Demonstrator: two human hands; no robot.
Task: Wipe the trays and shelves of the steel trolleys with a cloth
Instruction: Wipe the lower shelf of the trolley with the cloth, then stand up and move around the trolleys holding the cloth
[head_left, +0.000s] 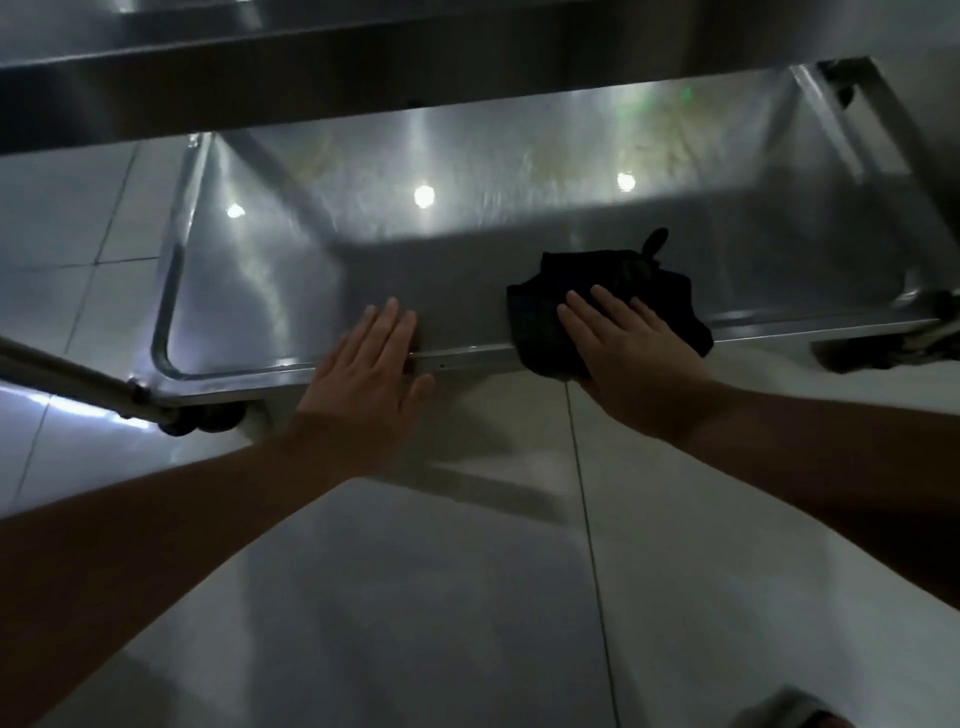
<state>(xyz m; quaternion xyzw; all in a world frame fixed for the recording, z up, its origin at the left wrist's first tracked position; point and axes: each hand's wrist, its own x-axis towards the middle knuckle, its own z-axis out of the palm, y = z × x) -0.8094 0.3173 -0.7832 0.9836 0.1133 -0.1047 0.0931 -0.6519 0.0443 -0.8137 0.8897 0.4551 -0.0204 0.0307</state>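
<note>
The cloth (608, 306) lies over the near edge of the bottom shelf (395, 260), right of middle, under the right hand (631, 348). The left hand (369, 374) rests flat on the same edge, left of the cloth. An upper shelf (363, 78) lies above.

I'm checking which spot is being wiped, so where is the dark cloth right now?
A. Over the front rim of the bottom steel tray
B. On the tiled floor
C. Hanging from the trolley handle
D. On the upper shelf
A: the crumpled dark cloth lies draped over the front rim of the bottom steel tray, pressed flat by the right hand.
</note>
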